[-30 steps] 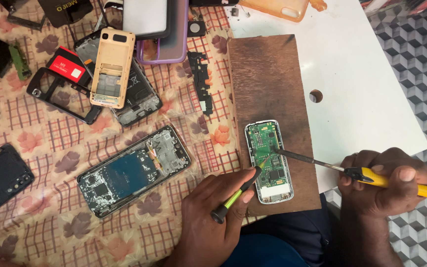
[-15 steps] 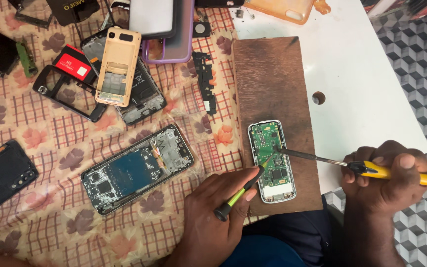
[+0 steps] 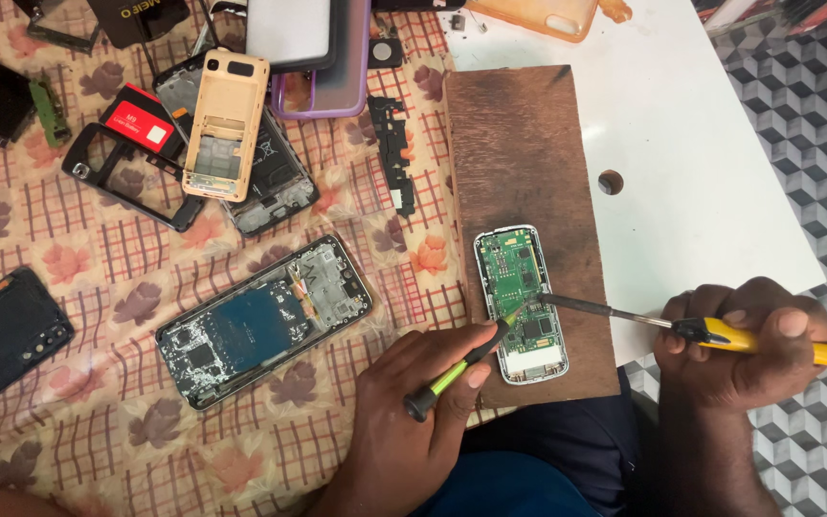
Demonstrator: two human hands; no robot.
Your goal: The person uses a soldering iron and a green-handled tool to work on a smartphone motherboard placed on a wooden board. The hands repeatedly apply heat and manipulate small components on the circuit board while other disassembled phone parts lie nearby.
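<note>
Green circuit board (image 3: 519, 292) under both tools' tips

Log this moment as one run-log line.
left hand: grips green-tipped tool | right hand: grips yellow-handled screwdriver | both tips on small opened phone | phone on wooden board

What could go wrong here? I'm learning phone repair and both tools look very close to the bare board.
Both tips meet on the small phone's green circuit board. The yellow-handled tool in the right hand could slip and scrape components. The green-handled tool in the left hand could pry too hard. The phone lies loose on the wooden board and may shift.
</note>
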